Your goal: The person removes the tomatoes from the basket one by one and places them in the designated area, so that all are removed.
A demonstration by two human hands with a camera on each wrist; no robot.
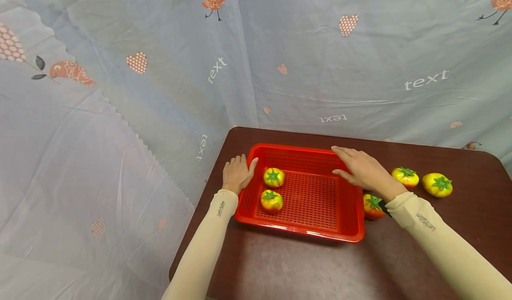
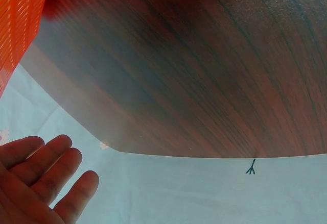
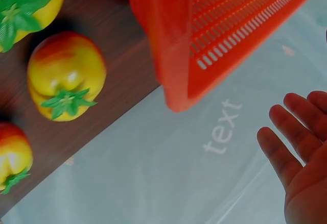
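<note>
A red plastic basket [image 1: 298,237] sits on the table, with two yellow-and-red persimmons [image 1: 274,178] [image 1: 271,201] inside near its left wall. Beside the left wall is my left hand [image 1: 237,173], its fingers extended and nothing in them. My right hand [image 1: 362,169] hovers over the right rear corner of the basket, palm down, fingers straight and holding nothing. Close to the basket's right wall lies a third persimmon [image 1: 373,206], partly hidden by the right wrist. Two more persimmons [image 1: 405,177] [image 1: 438,185] lie farther right, also seen in the right wrist view with green leaves [image 3: 69,103].
The dark brown wooden table [image 1: 304,269] has rounded corners. A grey-blue patterned cloth [image 1: 304,91] hangs behind it and along the left side. The table's edge [image 2: 204,156] shows in the left wrist view.
</note>
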